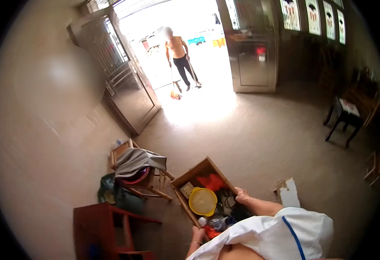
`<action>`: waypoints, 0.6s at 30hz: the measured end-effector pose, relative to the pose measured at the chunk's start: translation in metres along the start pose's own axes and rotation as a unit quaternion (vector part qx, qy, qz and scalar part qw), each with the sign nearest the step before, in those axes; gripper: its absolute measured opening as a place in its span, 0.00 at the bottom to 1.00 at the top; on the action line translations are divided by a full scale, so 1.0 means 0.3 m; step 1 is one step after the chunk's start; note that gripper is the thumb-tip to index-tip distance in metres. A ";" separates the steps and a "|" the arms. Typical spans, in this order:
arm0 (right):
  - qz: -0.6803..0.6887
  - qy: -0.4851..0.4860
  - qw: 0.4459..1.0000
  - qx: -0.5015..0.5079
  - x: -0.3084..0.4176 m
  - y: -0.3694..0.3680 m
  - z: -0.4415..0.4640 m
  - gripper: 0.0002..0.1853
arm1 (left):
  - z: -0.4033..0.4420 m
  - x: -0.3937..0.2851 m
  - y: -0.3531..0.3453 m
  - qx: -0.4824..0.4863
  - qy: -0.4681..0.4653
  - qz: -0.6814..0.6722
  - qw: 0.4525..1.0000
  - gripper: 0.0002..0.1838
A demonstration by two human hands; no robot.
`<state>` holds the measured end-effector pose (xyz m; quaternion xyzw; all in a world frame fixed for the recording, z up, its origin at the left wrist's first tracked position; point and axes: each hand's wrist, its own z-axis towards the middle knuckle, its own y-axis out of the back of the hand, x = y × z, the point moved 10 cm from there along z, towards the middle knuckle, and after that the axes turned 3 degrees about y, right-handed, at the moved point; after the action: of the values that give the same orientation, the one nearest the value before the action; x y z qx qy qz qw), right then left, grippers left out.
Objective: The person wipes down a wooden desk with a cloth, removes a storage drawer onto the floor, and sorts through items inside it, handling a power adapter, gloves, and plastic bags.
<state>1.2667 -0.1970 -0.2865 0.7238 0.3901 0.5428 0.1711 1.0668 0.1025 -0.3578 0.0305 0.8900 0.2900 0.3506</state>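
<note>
The left hand (pixel 197 234) closes on the wooden box (pixel 191 175) near its closest corner, fingers partly hidden; the right hand (pixel 242 195) clasps its right edge; the box lies between the 2 hands; inside, 1 yellow tub (pixel 203 202) sits by the left edge, red material (pixel 211 181) toward the far corner; past the left corner stands a chair (pixel 155 191) bearing grey cloth (pixel 138 161); farthest, 1 person (pixel 179 50) holds a broom (pixel 175 93).

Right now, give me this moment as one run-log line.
left hand: on box edge | right hand: gripping box side | wooden box: yellow tub inside | ahead: person standing with broom
</note>
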 end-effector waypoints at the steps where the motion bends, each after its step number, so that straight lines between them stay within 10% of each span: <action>1: -0.003 -0.025 0.999 0.039 0.069 0.059 -0.053 0.33 | 0.049 0.054 -0.011 -0.012 0.001 0.003 1.000 0.21; 18: -0.024 -0.042 0.998 0.047 -0.072 0.255 0.103 0.34 | 0.011 -0.190 -0.203 0.047 -0.015 -0.097 0.994 0.18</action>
<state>1.3218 -0.2566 -0.2600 0.7434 0.4251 0.4888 0.1665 1.1209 0.0389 -0.3581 -0.0350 0.8961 0.2122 0.3883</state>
